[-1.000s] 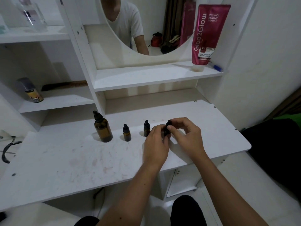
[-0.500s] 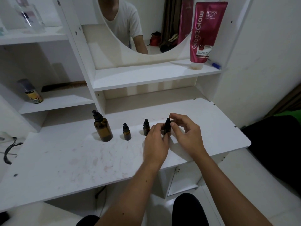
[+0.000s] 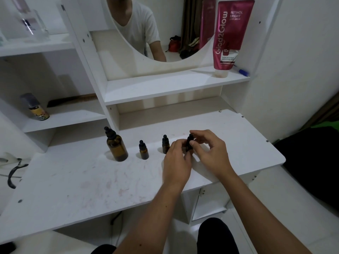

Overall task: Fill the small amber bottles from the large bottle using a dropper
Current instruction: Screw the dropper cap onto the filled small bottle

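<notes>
A large amber bottle [image 3: 116, 146] with a black dropper cap stands on the white table [image 3: 73, 180] at the left. Two small amber bottles [image 3: 143, 150] [image 3: 165, 145] with black caps stand in a row to its right. My left hand [image 3: 177, 162] grips the body of a third small amber bottle [image 3: 189, 143], which is mostly hidden by my fingers. My right hand [image 3: 211, 153] pinches that bottle's black dropper cap [image 3: 190, 138] between thumb and fingers.
A red lotion tube [image 3: 231, 33] and a blue pen [image 3: 242, 71] stand on the shelf under the mirror. A small spray can [image 3: 35, 108] and a comb [image 3: 71, 99] lie on the left shelf. Dark glasses [image 3: 14, 173] rest at the far left.
My right fingers have shifted around the dropper cap, going from cupped over its top to pinching its side. The other bottles have stayed where they were.
</notes>
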`<state>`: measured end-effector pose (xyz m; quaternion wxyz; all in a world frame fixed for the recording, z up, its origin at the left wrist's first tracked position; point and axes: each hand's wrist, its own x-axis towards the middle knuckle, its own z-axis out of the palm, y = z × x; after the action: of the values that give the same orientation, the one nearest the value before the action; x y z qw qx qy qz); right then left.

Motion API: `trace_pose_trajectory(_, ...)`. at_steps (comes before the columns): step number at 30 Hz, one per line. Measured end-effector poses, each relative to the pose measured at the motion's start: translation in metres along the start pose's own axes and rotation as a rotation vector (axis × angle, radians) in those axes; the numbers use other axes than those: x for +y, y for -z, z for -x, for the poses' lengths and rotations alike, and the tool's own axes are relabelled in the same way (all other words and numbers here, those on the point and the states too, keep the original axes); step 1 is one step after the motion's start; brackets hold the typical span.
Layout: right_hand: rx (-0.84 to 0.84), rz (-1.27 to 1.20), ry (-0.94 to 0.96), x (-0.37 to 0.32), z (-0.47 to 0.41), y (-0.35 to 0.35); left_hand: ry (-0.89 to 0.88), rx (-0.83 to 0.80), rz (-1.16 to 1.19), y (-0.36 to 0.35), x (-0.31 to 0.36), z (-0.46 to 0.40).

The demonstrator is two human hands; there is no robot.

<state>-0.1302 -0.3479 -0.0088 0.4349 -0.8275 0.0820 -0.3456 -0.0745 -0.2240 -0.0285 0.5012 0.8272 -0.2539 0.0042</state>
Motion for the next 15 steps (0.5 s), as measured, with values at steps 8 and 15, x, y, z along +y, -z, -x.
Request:
trace_pose_trajectory(8, 0.0, 0.037, 0.004, 0.0018, -0.0003, -0.0004, -0.002, -0.002, -0.017, 0.0007, 0.0004, 0.0)
trace_pose_trajectory(15, -0.019, 0.023, 0.026, 0.001, -0.0001, 0.0004, 0.001, -0.006, -0.011, -0.0005, 0.0, -0.0004)
